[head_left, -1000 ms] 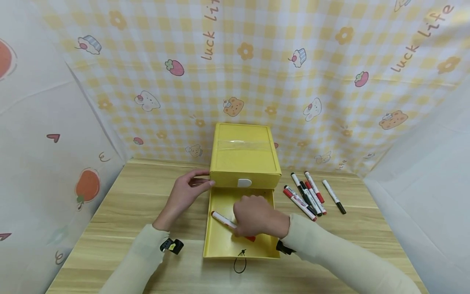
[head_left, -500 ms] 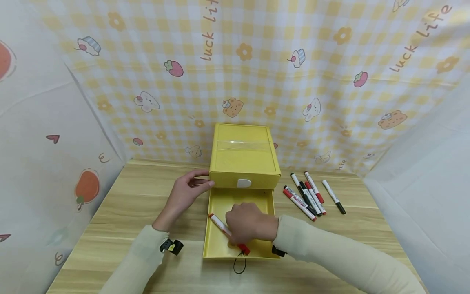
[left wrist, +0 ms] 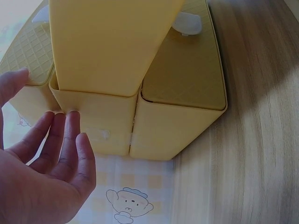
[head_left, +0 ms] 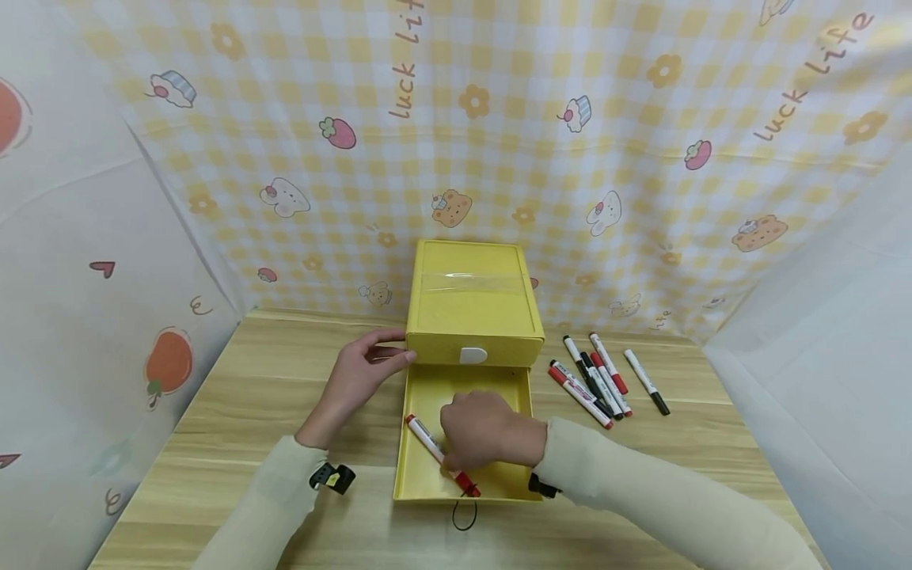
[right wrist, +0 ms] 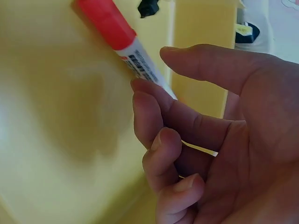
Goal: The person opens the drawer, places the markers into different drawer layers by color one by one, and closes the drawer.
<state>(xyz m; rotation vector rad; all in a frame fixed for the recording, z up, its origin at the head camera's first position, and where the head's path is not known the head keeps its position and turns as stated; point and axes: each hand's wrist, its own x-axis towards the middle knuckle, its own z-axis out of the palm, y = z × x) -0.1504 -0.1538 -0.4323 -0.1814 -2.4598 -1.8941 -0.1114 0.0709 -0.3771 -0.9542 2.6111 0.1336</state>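
A yellow drawer box [head_left: 466,305] stands at the back of the table, with one drawer [head_left: 499,380] pulled out below its top drawer. Inside lies a white marker with a red cap [head_left: 426,438], slanting towards the drawer's front. Over it is my right hand [head_left: 480,431]. In the right wrist view the thumb stands apart from loosely bent fingers, and the marker [right wrist: 140,63] lies beyond the forefinger, not gripped. My left hand [head_left: 356,372] is at the box's left side. Its extended fingertips [left wrist: 72,114] touch or nearly touch the yellow wall in the left wrist view.
Several black- and red-capped markers [head_left: 598,380] lie in a heap right of the box. A single black-capped marker [head_left: 647,381] lies farther right. From the drawer's front hangs a thin black loop [head_left: 465,516]. A patterned curtain [head_left: 321,198] rises behind the table.
Over the second, the marker has turned in the drawer, its red cap swinging towards the front left. My right hand has shifted slightly left and towards the front. My left hand stays put.
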